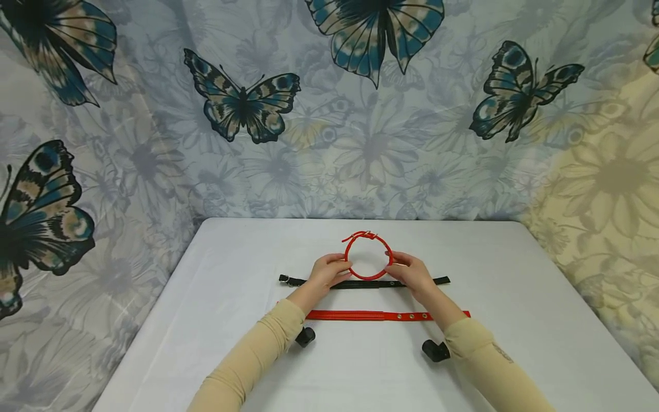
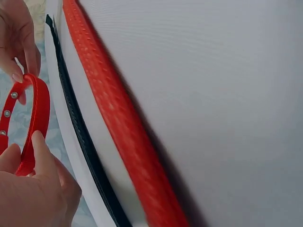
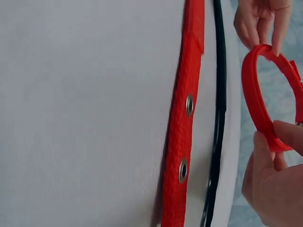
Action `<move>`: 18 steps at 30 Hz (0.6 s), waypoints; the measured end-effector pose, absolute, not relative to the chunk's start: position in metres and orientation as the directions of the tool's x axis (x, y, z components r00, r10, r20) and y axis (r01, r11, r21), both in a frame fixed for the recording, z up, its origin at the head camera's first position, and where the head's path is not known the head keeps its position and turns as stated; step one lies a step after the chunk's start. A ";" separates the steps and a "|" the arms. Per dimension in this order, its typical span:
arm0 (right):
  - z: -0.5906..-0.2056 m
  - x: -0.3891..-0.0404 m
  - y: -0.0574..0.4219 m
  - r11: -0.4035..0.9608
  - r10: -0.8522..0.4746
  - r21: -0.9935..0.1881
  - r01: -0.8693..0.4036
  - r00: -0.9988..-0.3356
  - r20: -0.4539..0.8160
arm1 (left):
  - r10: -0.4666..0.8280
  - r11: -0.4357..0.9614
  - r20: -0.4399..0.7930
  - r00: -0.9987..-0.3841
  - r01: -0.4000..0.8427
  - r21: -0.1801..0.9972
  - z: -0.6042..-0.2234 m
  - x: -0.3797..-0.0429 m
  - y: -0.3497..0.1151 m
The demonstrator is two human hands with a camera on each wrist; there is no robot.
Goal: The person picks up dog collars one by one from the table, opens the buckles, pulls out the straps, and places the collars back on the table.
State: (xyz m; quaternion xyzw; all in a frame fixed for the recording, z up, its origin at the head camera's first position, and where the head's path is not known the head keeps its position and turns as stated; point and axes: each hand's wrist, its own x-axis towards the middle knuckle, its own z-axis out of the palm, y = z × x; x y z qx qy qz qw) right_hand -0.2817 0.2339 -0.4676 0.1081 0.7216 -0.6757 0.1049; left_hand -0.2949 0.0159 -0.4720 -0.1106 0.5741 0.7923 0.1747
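Note:
A red collar (image 1: pixel 368 278), buckled into a ring with its strap tail sticking out at the upper left, is held up over the far part of the table. My left hand (image 1: pixel 329 271) pinches its left side between thumb and fingers. On the opposite side my right hand (image 1: pixel 412 271) pinches the band. Metal eyelets show along the ring in the left wrist view. Beneath the hands a black collar (image 1: pixel 365 284) lies stretched out flat. Closer to me lies a second red collar (image 1: pixel 355 315), also straight, with metal eyelets toward its right end; my forearms cover parts of it.
Both collars lie crosswise on a white table (image 1: pixel 370 366). Black wrist-camera pieces (image 1: pixel 435 351) show beside the sleeves. A butterfly-print cloth (image 1: pixel 370 160) hangs behind the table's far edge.

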 end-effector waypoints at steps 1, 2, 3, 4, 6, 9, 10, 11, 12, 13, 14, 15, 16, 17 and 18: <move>-0.467 -0.279 0.232 0.072 -0.001 -0.954 0.290 -0.957 -0.291 | 0.152 -0.273 -0.369 -0.917 -0.397 0.876 -0.472 -0.292 0.011; -0.467 -0.277 0.230 0.079 -0.019 -0.957 0.280 -0.959 -0.282 | 0.156 -0.272 -0.361 -0.919 -0.392 0.879 -0.472 -0.290 0.007; -0.466 -0.275 0.228 0.085 -0.029 -0.957 0.277 -0.959 -0.280 | 0.164 -0.271 -0.354 -0.921 -0.387 0.881 -0.472 -0.287 0.003; -0.466 -0.273 0.226 0.089 -0.033 -0.957 0.276 -0.960 -0.280 | 0.172 -0.273 -0.343 -0.924 -0.379 0.884 -0.472 -0.284 -0.001; -0.464 -0.269 0.221 0.103 -0.041 -0.957 0.272 -0.960 -0.277 | 0.188 -0.283 -0.328 -0.926 -0.371 0.884 -0.471 -0.279 -0.009; -0.463 -0.262 0.215 0.138 -0.068 -0.956 0.260 -0.960 -0.271 | 0.205 -0.283 -0.307 -0.929 -0.357 0.890 -0.469 -0.269 -0.020; -0.462 -0.259 0.213 0.154 -0.077 -0.956 0.249 -0.962 -0.263 | 0.205 -0.278 -0.302 -0.931 -0.351 0.894 -0.469 -0.265 -0.024; -0.462 -0.257 0.211 0.166 -0.092 -0.957 0.238 -0.962 -0.256 | 0.206 -0.273 -0.295 -0.933 -0.345 0.898 -0.468 -0.262 -0.027; -0.461 -0.255 0.210 0.183 -0.105 -0.957 0.225 -0.963 -0.247 | 0.208 -0.270 -0.285 -0.936 -0.335 0.903 -0.468 -0.259 -0.029; -0.461 -0.253 0.209 0.199 -0.114 -0.956 0.215 -0.964 -0.241 | 0.207 -0.264 -0.279 -0.938 -0.328 0.907 -0.468 -0.256 -0.032; -0.461 -0.251 0.207 0.212 -0.119 -0.955 0.206 -0.965 -0.235 | 0.205 -0.258 -0.277 -0.939 -0.325 0.910 -0.468 -0.253 -0.034; -0.462 -0.250 0.207 0.224 -0.127 -0.955 0.197 -0.965 -0.229 | 0.202 -0.254 -0.272 -0.941 -0.319 0.913 -0.469 -0.251 -0.035; -0.463 -0.249 0.206 0.227 -0.133 -0.955 0.193 -0.965 -0.227 | 0.203 -0.246 -0.264 -0.943 -0.310 0.918 -0.470 -0.249 -0.037; -0.465 -0.248 0.206 0.234 -0.139 -0.954 0.189 -0.964 -0.225 | 0.202 -0.236 -0.255 -0.945 -0.300 0.924 -0.471 -0.247 -0.038; -0.466 -0.247 0.206 0.245 -0.139 -0.951 0.186 -0.964 -0.225 | 0.201 -0.225 -0.252 -0.947 -0.295 0.929 -0.471 -0.245 -0.039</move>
